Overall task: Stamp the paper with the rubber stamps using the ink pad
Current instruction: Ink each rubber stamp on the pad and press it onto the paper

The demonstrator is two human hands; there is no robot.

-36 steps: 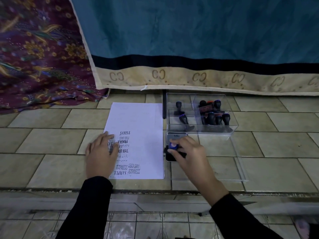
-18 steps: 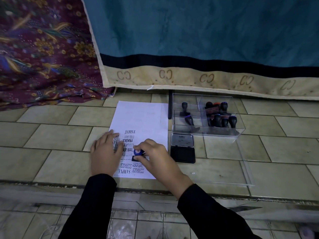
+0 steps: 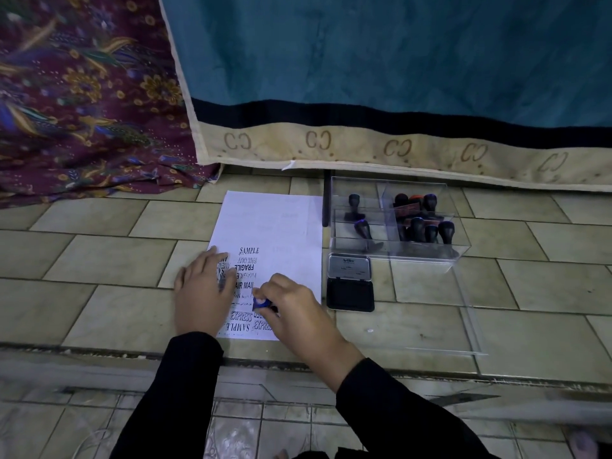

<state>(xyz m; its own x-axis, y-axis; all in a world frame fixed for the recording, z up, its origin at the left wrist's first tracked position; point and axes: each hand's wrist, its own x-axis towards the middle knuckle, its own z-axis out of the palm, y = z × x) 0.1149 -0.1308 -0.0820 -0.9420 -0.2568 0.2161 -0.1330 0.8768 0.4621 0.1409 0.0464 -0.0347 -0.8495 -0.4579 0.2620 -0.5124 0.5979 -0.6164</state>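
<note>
A white sheet of paper (image 3: pixel 275 223) lies on the tiled floor, its near half covered with black stamped words. My left hand (image 3: pixel 202 293) rests flat on the paper's left edge, fingers spread. My right hand (image 3: pixel 294 313) grips a rubber stamp with a blue-topped handle (image 3: pixel 261 303) and holds it down on the paper's lower middle. The open black ink pad (image 3: pixel 350 294) sits just right of the paper, its silver lid tipped back. Behind it, a clear plastic box (image 3: pixel 427 255) holds several more black-handled stamps.
The box's clear lid (image 3: pixel 470 326) lies flat on the tiles to the right of the ink pad. A teal cloth with a beige border (image 3: pixel 397 150) hangs behind the box. A patterned maroon fabric (image 3: pixel 82 111) lies at the back left. A floor step edge (image 3: pixel 298 362) runs in front.
My right hand carried the blue-topped stamp from the ink pad leftward onto the paper and now presses it down there. My left hand stayed on the paper's left edge.
</note>
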